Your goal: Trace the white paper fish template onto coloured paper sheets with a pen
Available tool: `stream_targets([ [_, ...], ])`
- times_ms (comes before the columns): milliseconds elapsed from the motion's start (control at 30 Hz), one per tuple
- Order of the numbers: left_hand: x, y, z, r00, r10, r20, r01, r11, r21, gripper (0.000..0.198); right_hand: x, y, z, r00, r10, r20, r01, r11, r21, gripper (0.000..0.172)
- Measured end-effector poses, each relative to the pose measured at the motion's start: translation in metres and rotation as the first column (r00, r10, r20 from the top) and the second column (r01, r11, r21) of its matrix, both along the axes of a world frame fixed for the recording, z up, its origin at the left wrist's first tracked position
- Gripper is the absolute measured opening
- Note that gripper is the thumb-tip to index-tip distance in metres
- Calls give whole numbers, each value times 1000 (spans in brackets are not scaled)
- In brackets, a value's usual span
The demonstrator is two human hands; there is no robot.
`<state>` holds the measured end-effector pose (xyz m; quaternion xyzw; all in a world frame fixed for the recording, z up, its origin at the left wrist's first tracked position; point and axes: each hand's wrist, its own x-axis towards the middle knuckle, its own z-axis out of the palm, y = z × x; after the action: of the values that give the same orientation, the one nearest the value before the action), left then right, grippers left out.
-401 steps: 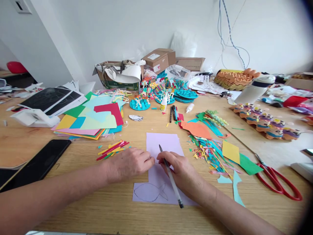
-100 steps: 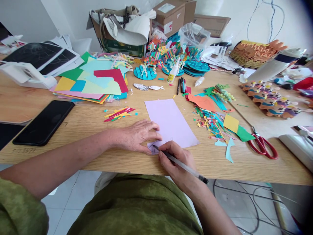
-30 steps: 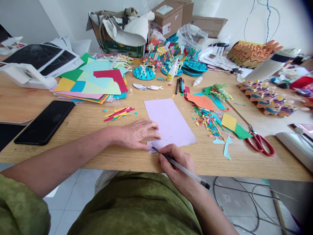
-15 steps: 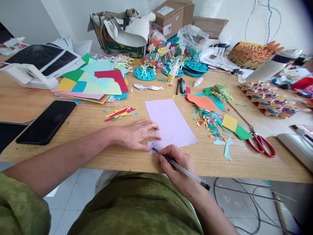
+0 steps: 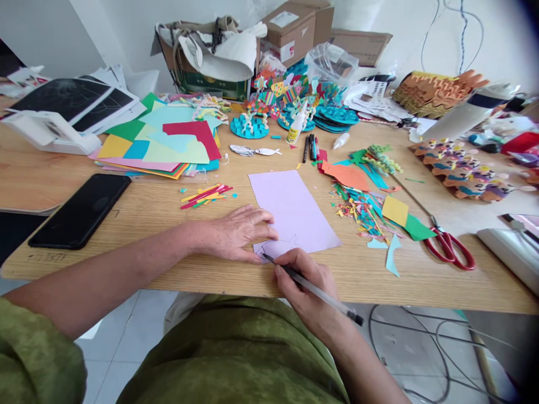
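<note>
A lilac sheet of paper point(image 5: 295, 205) lies on the wooden table near its front edge, with thin outlines drawn at its lower left corner. My left hand point(image 5: 236, 233) rests with fingers apart on the sheet's left edge and the table beside it. Closed around a clear pen point(image 5: 318, 292) with a black cap end, my right hand point(image 5: 307, 280) is just right of the drawing. The pen's tip touches or hovers over the drawn lines; which of the two cannot be told.
Paper strips point(image 5: 206, 196) and a black phone point(image 5: 80, 210) lie left. Coloured sheets point(image 5: 177, 146) are stacked behind. Paper scraps point(image 5: 364, 213) and red-handled scissors point(image 5: 450, 247) lie right. A glue bottle point(image 5: 297, 126), markers point(image 5: 311, 148) and fish cutouts point(image 5: 255, 151) stand or lie behind the sheet.
The pen tip has shifted very slightly right, and small marks show more clearly in the drawing's left part. My left hand has barely moved.
</note>
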<state>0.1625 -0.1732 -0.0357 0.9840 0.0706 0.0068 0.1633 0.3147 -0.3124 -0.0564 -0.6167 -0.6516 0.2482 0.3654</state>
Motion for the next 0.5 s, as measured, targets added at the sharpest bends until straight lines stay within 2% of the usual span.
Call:
stream_targets([
  [100,0,0,1,1000,3,-20,-3,1000,-4,42,1,-1,1,999,-32,-21,32,999,10,4],
  [500,0,2,0,1000,-5,-7,5,1000,-17,42,0,-1,-4,999,18,37,-18,1000,-2,3],
])
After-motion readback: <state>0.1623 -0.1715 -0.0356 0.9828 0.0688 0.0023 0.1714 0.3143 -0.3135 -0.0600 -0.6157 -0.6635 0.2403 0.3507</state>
